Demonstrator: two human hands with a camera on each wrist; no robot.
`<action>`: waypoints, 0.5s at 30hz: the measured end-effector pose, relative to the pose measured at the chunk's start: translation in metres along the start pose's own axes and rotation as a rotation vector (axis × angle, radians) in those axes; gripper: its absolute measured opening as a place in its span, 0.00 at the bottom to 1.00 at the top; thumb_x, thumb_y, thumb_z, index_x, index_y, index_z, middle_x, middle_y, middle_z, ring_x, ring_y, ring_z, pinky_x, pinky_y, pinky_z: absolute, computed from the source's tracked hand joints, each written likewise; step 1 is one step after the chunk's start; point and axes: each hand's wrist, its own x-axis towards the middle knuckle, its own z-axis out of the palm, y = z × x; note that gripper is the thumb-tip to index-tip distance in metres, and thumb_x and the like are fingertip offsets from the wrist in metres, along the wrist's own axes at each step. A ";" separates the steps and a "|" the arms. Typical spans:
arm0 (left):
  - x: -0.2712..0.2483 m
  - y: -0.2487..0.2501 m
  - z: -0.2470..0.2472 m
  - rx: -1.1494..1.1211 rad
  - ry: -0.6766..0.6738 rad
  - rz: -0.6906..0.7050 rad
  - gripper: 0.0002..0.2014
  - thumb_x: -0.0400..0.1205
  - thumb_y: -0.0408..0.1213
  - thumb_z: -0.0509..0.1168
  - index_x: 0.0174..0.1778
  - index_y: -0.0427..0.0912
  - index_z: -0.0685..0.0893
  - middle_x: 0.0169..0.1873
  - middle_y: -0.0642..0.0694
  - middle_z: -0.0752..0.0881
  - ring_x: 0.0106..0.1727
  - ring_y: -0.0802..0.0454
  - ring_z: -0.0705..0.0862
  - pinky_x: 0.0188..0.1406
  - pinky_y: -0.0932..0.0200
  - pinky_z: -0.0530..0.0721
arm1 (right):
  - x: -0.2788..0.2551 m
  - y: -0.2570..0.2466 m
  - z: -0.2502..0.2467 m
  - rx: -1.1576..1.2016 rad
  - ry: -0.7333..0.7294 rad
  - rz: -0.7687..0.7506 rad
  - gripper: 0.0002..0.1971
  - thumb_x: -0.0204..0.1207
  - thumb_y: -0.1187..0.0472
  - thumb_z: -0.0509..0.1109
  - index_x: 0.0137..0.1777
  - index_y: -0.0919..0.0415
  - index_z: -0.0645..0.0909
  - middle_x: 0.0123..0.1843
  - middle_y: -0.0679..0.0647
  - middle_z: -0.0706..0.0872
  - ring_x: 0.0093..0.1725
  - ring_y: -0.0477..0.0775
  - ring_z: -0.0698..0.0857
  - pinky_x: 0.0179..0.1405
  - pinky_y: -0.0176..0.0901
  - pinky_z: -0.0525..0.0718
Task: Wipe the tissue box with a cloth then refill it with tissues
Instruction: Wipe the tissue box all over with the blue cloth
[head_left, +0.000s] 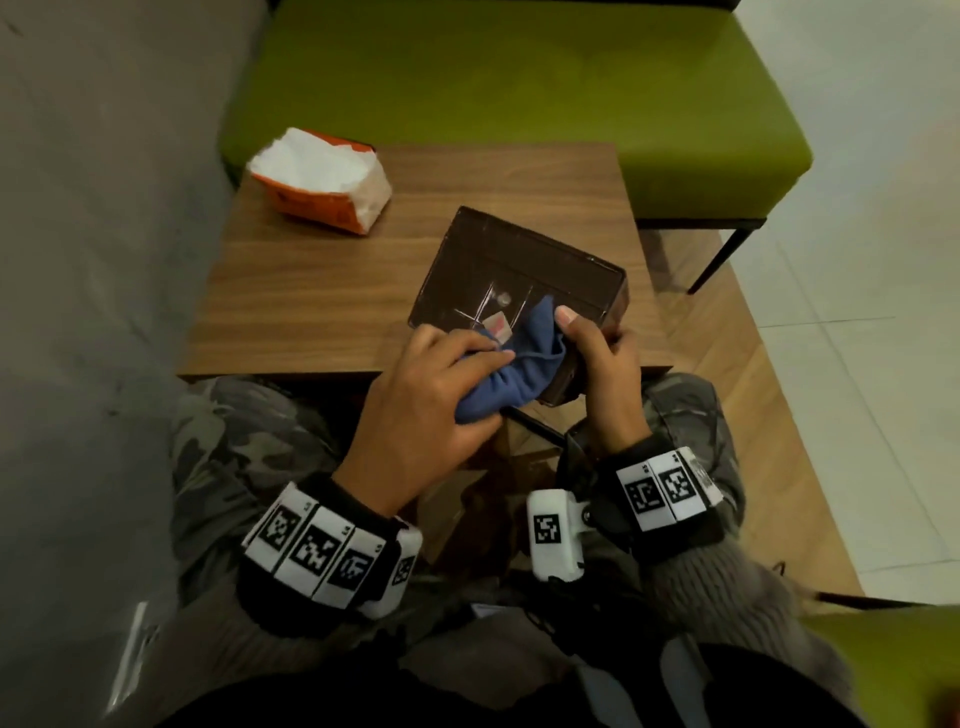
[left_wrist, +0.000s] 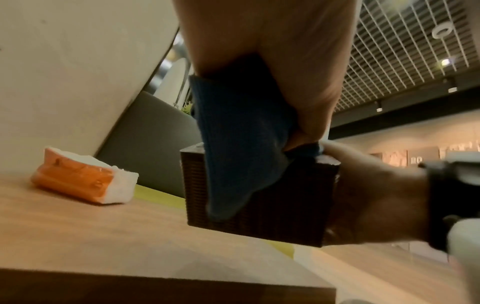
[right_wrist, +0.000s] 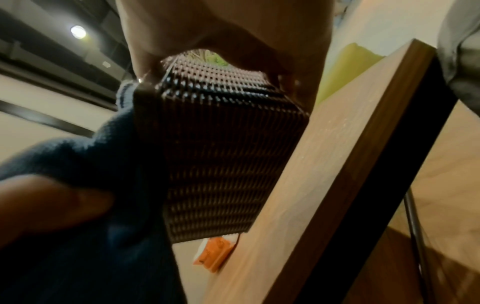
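- At the near right edge of the table (head_left: 322, 291), I see the box (head_left: 519, 265) turned so a flat dark face looks up, with its near end sticking out past the table edge.
- My right hand (head_left: 605, 364) grips that near end: the thumb lies on the upper face, and the fingers wrap round the woven side, as the right wrist view shows on the box (right_wrist: 228, 144).
- My left hand (head_left: 426, 400) is closed round the blue cloth (head_left: 519, 364), which is bunched in the palm.
- The cloth drapes over the near corner of the box and touches both the upper face and the near side; in the left wrist view the cloth (left_wrist: 233, 148) hangs down across the box (left_wrist: 280, 205).
- A small pale tag on the cloth shows just beside my left fingertips.
- The tissues (head_left: 322, 176), a white stack in a torn orange wrapper, lie at the far left corner of the table, well apart from the box.
- Beyond the table stands a green bench (head_left: 519, 93); a grey wall (head_left: 93, 260) runs along my left.
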 end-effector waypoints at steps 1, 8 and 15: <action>0.003 -0.003 -0.002 0.014 0.007 0.014 0.21 0.71 0.45 0.63 0.59 0.46 0.85 0.55 0.51 0.84 0.54 0.52 0.75 0.43 0.58 0.81 | -0.001 0.000 0.001 -0.011 -0.015 -0.001 0.47 0.49 0.38 0.80 0.67 0.62 0.73 0.59 0.56 0.87 0.56 0.56 0.88 0.60 0.60 0.86; 0.016 0.003 -0.001 0.024 0.055 0.027 0.21 0.71 0.41 0.67 0.62 0.45 0.84 0.59 0.49 0.84 0.57 0.53 0.73 0.50 0.66 0.74 | -0.003 -0.014 0.001 0.060 -0.044 -0.072 0.47 0.54 0.41 0.79 0.70 0.66 0.72 0.61 0.60 0.86 0.58 0.58 0.88 0.56 0.53 0.86; 0.026 0.001 -0.005 0.013 0.166 -0.098 0.16 0.73 0.39 0.68 0.57 0.44 0.84 0.53 0.45 0.83 0.56 0.48 0.75 0.49 0.68 0.67 | -0.015 -0.012 0.004 -0.015 -0.136 -0.078 0.44 0.50 0.40 0.78 0.67 0.55 0.68 0.56 0.49 0.84 0.57 0.53 0.87 0.58 0.53 0.86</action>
